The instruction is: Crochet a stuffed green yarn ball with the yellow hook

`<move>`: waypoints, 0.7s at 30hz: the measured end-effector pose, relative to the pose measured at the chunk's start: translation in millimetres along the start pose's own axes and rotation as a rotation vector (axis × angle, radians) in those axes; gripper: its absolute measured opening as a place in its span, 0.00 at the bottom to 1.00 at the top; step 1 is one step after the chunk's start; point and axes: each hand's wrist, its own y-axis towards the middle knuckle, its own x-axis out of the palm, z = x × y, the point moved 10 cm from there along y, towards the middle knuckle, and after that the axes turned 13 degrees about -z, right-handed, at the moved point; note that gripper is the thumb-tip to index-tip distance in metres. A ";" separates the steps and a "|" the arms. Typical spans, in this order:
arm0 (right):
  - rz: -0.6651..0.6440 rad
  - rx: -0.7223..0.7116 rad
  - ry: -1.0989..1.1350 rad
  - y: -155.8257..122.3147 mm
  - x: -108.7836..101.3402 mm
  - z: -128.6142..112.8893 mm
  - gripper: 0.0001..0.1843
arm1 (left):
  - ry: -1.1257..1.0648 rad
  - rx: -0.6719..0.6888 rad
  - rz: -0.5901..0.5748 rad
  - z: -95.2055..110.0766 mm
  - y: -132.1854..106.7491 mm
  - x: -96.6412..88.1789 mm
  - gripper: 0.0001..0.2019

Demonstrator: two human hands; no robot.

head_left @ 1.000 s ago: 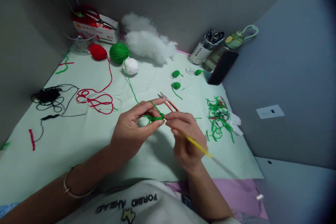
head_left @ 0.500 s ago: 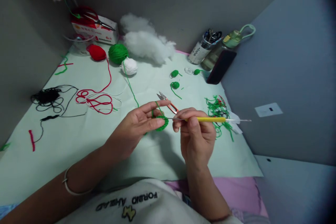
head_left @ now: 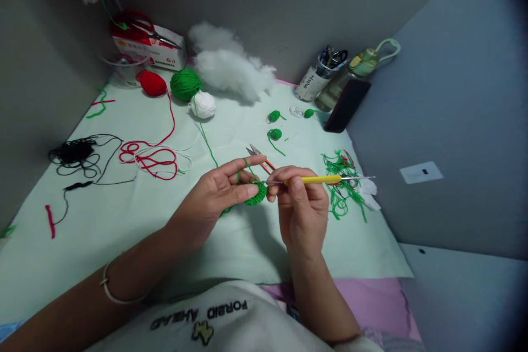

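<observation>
Between the thumb and fingers of my left hand [head_left: 218,190] is a small round piece of green crochet [head_left: 256,196]. A strand of green yarn [head_left: 209,146] runs from the green yarn ball [head_left: 185,85] up over my raised left index finger. My right hand [head_left: 303,209] grips a crochet hook [head_left: 317,180] by its yellow handle, its metal tip at the edge of the crochet piece. Whether yarn is caught on the tip is too small to tell. Orange-handled thread snips [head_left: 264,160] lie on the table just behind my hands, partly covered by my fingers.
White stuffing [head_left: 235,69], a white yarn ball [head_left: 203,105] and a red yarn ball [head_left: 153,83] sit at the back. Small green crochet pieces [head_left: 275,134] lie mid-table. A phone [head_left: 348,105] leans on a bottle [head_left: 365,61] near green scraps [head_left: 344,181]. Black yarn [head_left: 76,150] lies left.
My right hand has moved a little left with the crochet hook, whose back end has risen. The green crochet piece has turned slightly and shows more of its face.
</observation>
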 end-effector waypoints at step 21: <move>-0.058 -0.178 -0.394 -8.9 14.7 -18.0 0.11 | 0.032 0.125 0.124 4.3 -4.0 -4.6 0.28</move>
